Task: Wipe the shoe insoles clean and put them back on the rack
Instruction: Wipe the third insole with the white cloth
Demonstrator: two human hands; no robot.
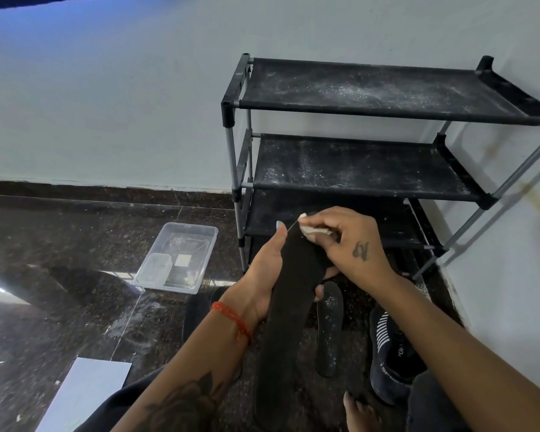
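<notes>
My left hand (270, 269) grips a long black insole (286, 322) from underneath, thumb along its left edge, fingertips showing at its right edge. My right hand (343, 244) pinches a small white wipe (314, 229) against the insole's far end. A second black insole (329, 328), speckled with white dust, lies on the floor to the right. The black three-tier shoe rack (356, 169) stands just beyond, its fabric shelves dusty and bare.
A dark sneaker with white stripes (393, 353) sits on the floor at the right, by a bare foot (359, 410). A clear plastic tub (178, 257) rests on the dark glossy floor to the left. A white sheet (85, 391) lies bottom left. White walls close in behind and right.
</notes>
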